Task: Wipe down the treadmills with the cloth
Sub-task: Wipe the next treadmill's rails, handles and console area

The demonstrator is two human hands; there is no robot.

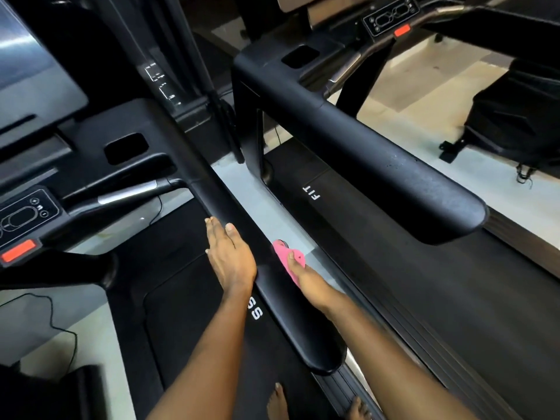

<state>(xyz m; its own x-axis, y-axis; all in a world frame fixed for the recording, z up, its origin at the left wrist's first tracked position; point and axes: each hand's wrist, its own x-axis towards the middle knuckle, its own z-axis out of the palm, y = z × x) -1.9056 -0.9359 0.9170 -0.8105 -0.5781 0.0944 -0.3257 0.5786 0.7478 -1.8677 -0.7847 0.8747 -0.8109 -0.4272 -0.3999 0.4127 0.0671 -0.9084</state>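
Wiping the handrail (291,322) side
Your left hand (228,256) lies flat along its top edge, likely for balance; your right hand (306,280) grips the cloth (288,259) against its right edge.

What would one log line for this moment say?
step: handrail wipe | left hand: rests flat on black padded treadmill handrail | right hand: holds pink cloth against its outer side

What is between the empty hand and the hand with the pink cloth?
The treadmill's black side handrail, seen in the head view. The left hand rests on its near side; the right hand holds the pink cloth against its far side.
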